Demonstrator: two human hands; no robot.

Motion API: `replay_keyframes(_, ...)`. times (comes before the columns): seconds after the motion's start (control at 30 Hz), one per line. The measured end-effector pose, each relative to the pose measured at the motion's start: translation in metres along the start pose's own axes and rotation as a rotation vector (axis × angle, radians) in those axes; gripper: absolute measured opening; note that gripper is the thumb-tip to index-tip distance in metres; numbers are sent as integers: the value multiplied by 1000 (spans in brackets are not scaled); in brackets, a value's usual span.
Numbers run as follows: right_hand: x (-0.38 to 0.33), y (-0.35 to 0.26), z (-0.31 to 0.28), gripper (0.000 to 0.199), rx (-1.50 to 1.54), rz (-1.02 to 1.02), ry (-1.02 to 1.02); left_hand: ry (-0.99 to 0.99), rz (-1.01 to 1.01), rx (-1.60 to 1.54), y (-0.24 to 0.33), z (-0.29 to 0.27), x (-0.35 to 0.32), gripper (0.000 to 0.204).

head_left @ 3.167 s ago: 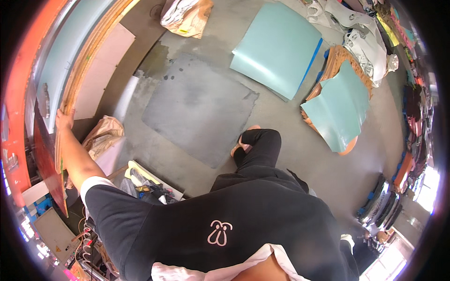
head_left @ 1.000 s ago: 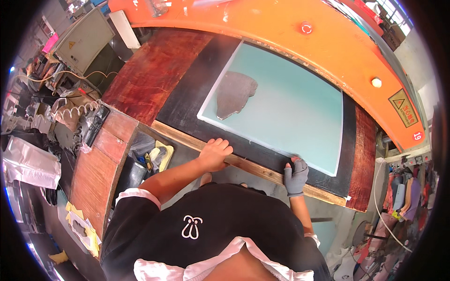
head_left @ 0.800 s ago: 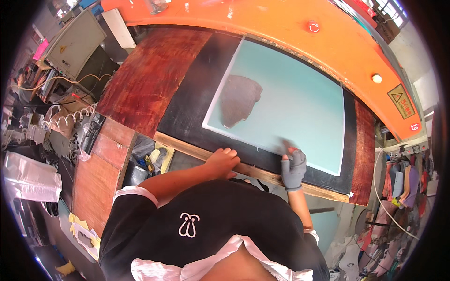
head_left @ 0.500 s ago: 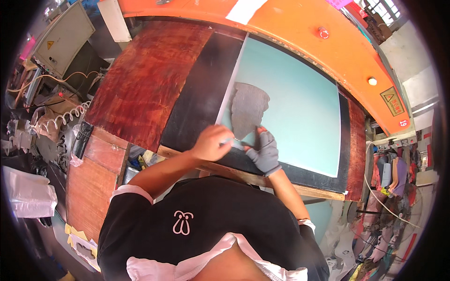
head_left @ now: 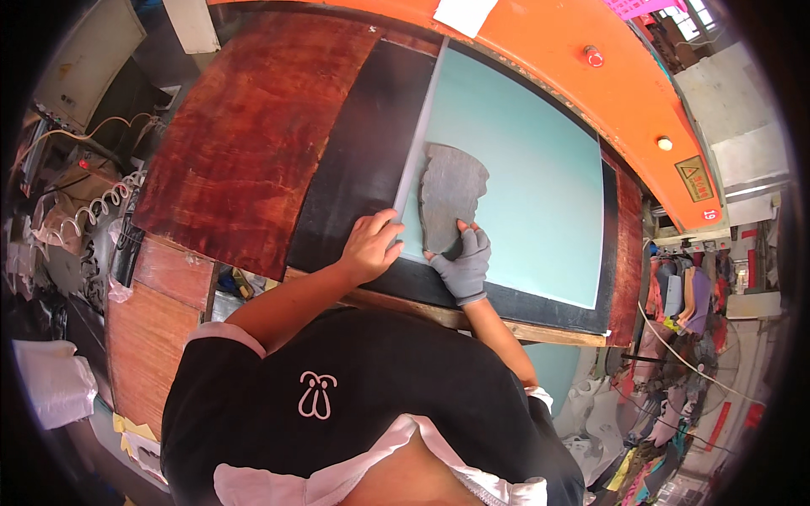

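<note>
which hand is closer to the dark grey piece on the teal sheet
Right. The gloved right hand touches the bottom edge of the dark grey piece. The bare left hand rests at the teal sheet's left edge, just beside the piece.

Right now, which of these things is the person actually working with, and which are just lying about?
In use:
left hand on the edge of the pale green sheet
gloved right hand on the grey cut-out piece
black mat under the sheet

Lying about:
coiled cable
white cloth
hanging garments
</note>
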State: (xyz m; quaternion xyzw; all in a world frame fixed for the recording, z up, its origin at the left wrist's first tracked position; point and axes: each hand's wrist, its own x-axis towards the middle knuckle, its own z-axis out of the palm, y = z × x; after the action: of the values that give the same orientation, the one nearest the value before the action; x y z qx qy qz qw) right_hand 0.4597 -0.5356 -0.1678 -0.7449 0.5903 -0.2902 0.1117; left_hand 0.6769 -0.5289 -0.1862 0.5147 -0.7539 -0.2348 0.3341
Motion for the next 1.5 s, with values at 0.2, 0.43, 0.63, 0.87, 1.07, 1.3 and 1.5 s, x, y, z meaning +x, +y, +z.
replay_keyframes(0.2,-3,-2,9,84,19,2,60,23,9,-11,3,0,0,31)
replay_keyframes(0.43,-1,5,2,78,-12,-80,-13,39,0,-36,-1,0,1,30)
replay_keyframes(0.63,-19,23,-20,53,171,-19,7,31,2,-31,1,-3,0,31)
replay_keyframes(0.87,-94,40,-69,28,26,60,54,3,124,74,12,-15,-18,42)
replay_keyframes(1.07,-117,52,-76,12,-129,50,144,-115,89,-55,13,-26,-49,16)
replay_keyframes(1.3,-105,43,-72,16,-152,-33,282,13,155,163,8,-32,-51,20)
replay_keyframes(1.5,-86,71,-96,13,-63,-96,301,138,283,419,53,-7,-35,29)
